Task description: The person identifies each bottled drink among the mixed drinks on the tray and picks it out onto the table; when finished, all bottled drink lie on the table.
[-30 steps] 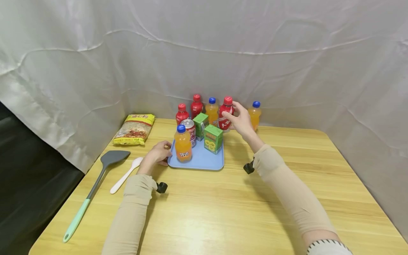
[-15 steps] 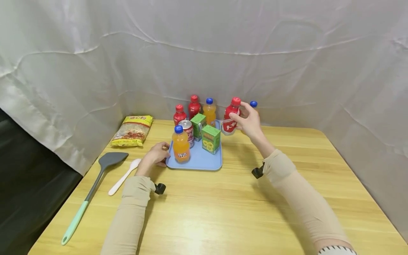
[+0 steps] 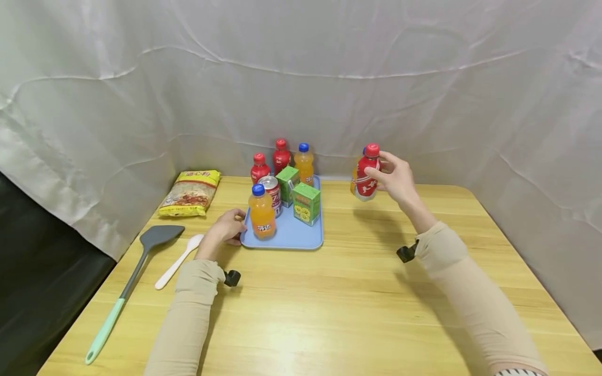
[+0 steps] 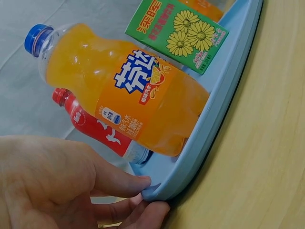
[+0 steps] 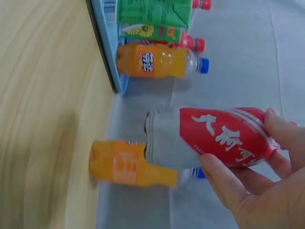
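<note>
My right hand grips a red-labelled bottle by its upper part, thumb and fingers around it. The bottle is raised over the table, right of the blue tray. An orange soda bottle stands behind it, mostly hidden in the head view. At the tray's near left corner my left hand pinches the rim, thumb on top. On the tray are an orange soda bottle, a can, two green drink cartons, another orange soda bottle and two red-labelled bottles.
Left of the tray lie a yellow food packet, a white spoon and a spatula with a grey blade and mint handle. A pale grey curtain hangs behind the wooden table.
My right hand has carried the red-labelled bottle away from the tray to the right, until it overlaps the orange soda bottle standing there. My left hand stays at the tray's corner.
</note>
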A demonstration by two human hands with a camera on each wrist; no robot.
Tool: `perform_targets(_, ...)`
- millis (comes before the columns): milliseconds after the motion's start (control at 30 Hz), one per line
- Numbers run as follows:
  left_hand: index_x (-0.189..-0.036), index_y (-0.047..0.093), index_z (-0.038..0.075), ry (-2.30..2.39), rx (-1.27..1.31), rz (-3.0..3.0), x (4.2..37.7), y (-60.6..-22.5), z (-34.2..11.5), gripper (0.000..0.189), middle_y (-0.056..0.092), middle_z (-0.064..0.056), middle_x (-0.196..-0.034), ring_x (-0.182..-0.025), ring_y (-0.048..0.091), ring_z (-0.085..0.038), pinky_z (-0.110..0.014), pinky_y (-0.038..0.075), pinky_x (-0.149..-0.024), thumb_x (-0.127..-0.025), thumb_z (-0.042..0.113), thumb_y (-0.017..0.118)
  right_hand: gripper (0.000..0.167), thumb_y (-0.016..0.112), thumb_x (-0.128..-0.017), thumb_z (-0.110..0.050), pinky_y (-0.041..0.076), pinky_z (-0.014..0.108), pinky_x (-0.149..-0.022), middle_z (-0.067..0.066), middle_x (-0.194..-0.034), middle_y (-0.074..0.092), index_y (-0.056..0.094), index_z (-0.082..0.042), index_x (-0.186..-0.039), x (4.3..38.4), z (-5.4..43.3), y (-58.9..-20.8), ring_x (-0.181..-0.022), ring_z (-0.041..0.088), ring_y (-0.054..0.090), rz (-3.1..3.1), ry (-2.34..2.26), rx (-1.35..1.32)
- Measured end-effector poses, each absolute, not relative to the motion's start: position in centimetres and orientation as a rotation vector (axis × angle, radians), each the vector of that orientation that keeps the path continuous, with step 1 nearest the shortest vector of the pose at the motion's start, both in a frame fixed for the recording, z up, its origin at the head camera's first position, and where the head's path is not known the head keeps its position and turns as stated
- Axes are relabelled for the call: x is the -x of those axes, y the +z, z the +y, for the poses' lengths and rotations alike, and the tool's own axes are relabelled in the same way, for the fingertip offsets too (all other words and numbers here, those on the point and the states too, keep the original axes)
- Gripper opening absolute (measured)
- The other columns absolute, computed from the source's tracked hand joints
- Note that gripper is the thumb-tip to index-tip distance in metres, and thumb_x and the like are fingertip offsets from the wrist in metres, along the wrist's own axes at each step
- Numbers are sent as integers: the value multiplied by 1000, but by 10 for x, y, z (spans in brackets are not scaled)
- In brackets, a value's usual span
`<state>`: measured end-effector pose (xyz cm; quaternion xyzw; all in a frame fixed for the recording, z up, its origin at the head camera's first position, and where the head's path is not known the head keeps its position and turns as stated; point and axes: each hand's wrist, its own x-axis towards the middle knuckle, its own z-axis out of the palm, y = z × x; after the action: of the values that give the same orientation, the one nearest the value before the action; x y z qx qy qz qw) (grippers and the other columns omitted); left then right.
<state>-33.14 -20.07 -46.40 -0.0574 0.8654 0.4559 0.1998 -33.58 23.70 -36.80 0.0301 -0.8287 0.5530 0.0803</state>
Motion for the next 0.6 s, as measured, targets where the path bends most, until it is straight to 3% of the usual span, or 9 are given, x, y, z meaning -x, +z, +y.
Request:
perform_targets(367,-154,42,6,1244,157,2428,331,-461,-201,49,58,-21,-121,-88,62,-20,-28,63,-66,-106,5,50,67,71,-102,-29,65,23,-76,24,-155,54,44,-16,-161,343,278,-375,-124,21,61,-2479,1592,27)
perform_targets(600,-154,43,6,1238,147,2436,330,-463,-200,49,58,-22,-121,-88,62,-20,-28,63,-66,-105,5,50,68,67,-104,-25,64,20,-76,24,-159,50,37,-15,-164,359,296,-387,-136,33,56,-2442,1608,93)
